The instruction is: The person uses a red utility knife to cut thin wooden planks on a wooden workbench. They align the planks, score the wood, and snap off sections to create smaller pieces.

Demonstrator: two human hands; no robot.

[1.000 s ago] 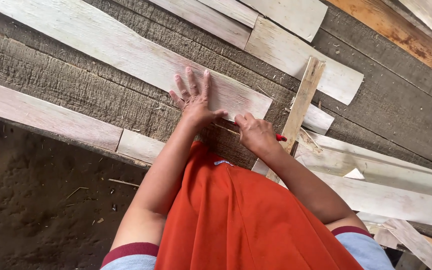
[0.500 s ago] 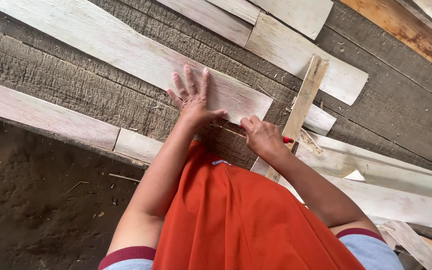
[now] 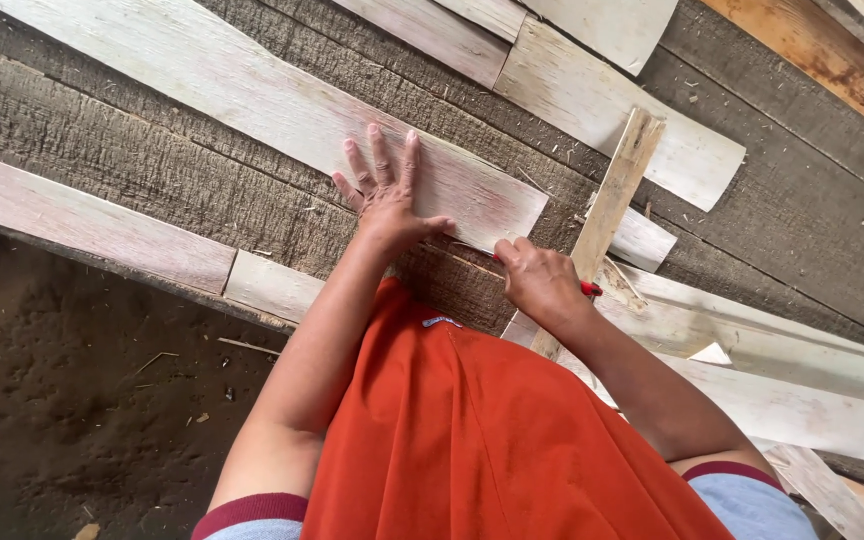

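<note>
Item: pale wood strip point(image 3: 282, 95), under my L hand point(image 3: 389, 200). L palm flat, fingers spread, pressing strip onto dark plank bench point(image 3: 102, 150). R hand point(image 3: 542, 285) clenched on red marker point(image 3: 590, 290), tip at strip's near end. Change vs a sec ago: none to speak of, so marking looks mid-stroke. Long axis: from fingers up-left, cut end toward R hand.

Pale whitish plank point(image 3: 252, 90), grey weathered boards point(image 3: 102, 150), orange cloth point(image 3: 492, 440), red pen point(image 3: 589, 289)

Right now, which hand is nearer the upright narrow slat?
Right. The right hand sits against the narrow slat's lower part; the left hand lies flat on the wide plank, farther off.
</note>
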